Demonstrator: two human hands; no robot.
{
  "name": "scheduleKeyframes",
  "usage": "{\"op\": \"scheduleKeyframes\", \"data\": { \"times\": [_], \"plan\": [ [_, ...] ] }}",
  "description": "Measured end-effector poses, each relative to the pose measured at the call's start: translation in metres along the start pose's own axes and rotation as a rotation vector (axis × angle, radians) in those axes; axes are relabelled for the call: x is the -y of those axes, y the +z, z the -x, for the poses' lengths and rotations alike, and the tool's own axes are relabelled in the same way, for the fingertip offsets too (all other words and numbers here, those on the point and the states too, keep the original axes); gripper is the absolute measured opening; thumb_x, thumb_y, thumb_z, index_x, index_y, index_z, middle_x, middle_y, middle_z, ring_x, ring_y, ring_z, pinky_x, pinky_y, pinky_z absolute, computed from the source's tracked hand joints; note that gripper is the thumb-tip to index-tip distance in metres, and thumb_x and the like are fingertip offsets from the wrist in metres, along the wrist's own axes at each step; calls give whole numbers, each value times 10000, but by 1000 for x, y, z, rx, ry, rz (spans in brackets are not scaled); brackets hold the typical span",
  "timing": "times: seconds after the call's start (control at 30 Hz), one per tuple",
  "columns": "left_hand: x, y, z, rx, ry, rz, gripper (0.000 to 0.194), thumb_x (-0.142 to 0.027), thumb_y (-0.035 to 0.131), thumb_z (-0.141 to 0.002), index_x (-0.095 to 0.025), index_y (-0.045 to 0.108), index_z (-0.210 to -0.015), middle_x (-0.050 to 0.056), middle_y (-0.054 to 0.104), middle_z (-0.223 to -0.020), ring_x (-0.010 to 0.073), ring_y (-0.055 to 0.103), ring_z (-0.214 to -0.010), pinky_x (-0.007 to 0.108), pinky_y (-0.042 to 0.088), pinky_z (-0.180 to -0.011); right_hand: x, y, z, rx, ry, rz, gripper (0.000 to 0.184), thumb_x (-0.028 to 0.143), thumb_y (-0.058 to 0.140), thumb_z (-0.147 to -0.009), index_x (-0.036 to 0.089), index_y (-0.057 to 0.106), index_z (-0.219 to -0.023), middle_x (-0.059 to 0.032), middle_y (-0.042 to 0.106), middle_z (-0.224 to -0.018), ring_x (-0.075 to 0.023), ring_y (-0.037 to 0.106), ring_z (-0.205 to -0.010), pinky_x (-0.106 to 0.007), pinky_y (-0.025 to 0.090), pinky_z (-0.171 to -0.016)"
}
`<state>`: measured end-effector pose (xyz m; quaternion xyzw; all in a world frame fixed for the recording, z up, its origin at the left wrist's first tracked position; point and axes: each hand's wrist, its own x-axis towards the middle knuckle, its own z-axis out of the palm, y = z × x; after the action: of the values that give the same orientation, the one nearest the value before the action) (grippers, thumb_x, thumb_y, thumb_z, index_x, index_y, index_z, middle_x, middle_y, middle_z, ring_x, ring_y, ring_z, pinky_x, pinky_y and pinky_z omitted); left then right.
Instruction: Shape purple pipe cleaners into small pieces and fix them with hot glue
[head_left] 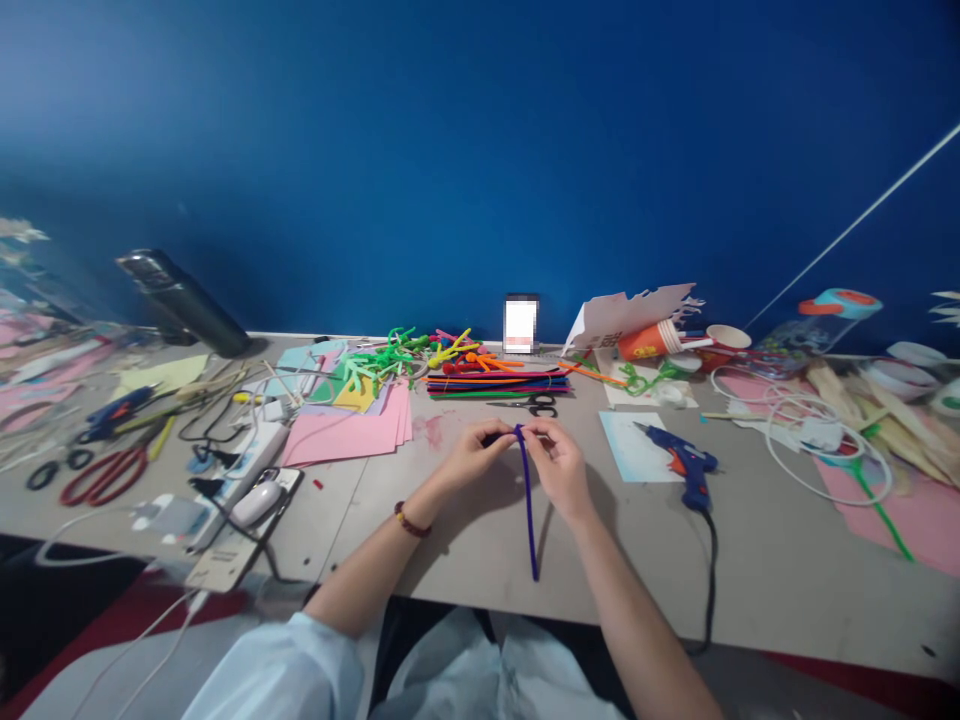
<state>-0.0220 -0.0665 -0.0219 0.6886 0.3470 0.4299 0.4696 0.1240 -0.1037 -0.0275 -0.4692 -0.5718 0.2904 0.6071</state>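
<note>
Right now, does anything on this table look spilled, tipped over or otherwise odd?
Yes. A reddish stain marks the table beside the pink paper, looking like a spill. Further back, an orange paper cup lies tipped on its side.

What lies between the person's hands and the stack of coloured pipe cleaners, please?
The head view shows black-handled scissors beyond the left hand and right hand pinching a purple pipe cleaner and before the stack of coloured pipe cleaners.
</note>
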Motion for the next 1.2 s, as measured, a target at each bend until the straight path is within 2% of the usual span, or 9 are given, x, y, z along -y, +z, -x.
{"op": "scheduleKeyframes", "data": {
  "times": [0.17, 0.3, 0.4, 0.5, 0.6, 0.7, 0.87, 1.03, 1.2],
  "plan": [
    [0, 0, 0, 8, 42, -78, 248, -370, 577, -822, -140, 660, -777, 46, 641, -736, 141, 563, -703, 249, 430, -672, 4, -1, -1, 18, -33, 37, 109, 279, 540, -845, 204, 614, -817, -53, 590, -873, -169, 580, -838, -280, 492, -692],
    [1, 4, 1, -71, 82, -118, 222, -343, 572, -830, -143, 654, -780, 46, 643, -729, 141, 566, -689, 249, 431, -651, 2, 4, 4, -66, -4, -24, 98, 282, 569, -825, 209, 580, -890, -56, 575, -950, -161, 582, -846, -280, 500, -701],
    [2, 4, 2, -131, 149, -207, 210, -328, 551, -848, -149, 653, -807, 47, 635, -727, 143, 559, -686, 253, 427, -638, -2, 8, 6, -91, 74, -80, 181, 308, 636, -773, 211, 556, -903, -37, 579, -893, -154, 586, -801, -278, 505, -689],
    [4, 3, 4, -153, 210, -302, 210, -315, 516, -873, -161, 657, -858, 52, 630, -743, 149, 558, -708, 263, 427, -654, -5, 11, 7, -53, 198, -133, 187, 342, 641, -761, 200, 577, -864, -35, 605, -840, -156, 600, -762, -283, 515, -671],
    [5, 2, 5, -167, 221, -349, 225, -321, 495, -885, -168, 659, -876, 50, 619, -730, 148, 551, -699, 264, 421, -648, -6, 11, 6, -4, 306, -214, 222, 377, 631, -755, 192, 588, -870, -18, 608, -736, -141, 589, -634, -260, 496, -552],
    [5, 3, 5, -160, 161, -313, 248, -345, 491, -884, -164, 659, -860, 52, 627, -749, 149, 554, -708, 265, 418, -655, -6, 9, 6, -8, 337, -177, 253, 410, 628, -746, 191, 609, -871, 8, 579, -635, -106, 504, -499, -219, 397, -424],
    [0, 6, 2, -111, -56, 6, 332, -457, 552, -820, -144, 654, -776, 41, 637, -721, 142, 553, -684, 250, 415, -634, -5, 7, 4, -39, 315, -160, 248, 412, 650, -722, 192, 621, -832, -16, 614, -725, -93, 477, -528, -201, 342, -424],
    [-5, 5, 1, -48, -298, 252, 417, -553, 620, -719, -136, 634, -705, -55, 405, -459, 59, 322, -432, 215, 228, -441, -7, 7, 3, -33, 437, -312, 268, 413, 687, -696, 199, 604, -834, 23, 571, -689, -49, 350, -435, -197, 240, -385],
    [1, 3, 1, 67, -388, 457, 396, -531, 639, -709, -137, 602, -691, -65, 365, -444, 50, 308, -406, 210, 184, -419, -8, 6, 1, -29, 508, -411, 292, 393, 729, -650, 191, 618, -829, 37, 537, -670, -27, 288, -421, -190, 185, -375]
  ]
}}
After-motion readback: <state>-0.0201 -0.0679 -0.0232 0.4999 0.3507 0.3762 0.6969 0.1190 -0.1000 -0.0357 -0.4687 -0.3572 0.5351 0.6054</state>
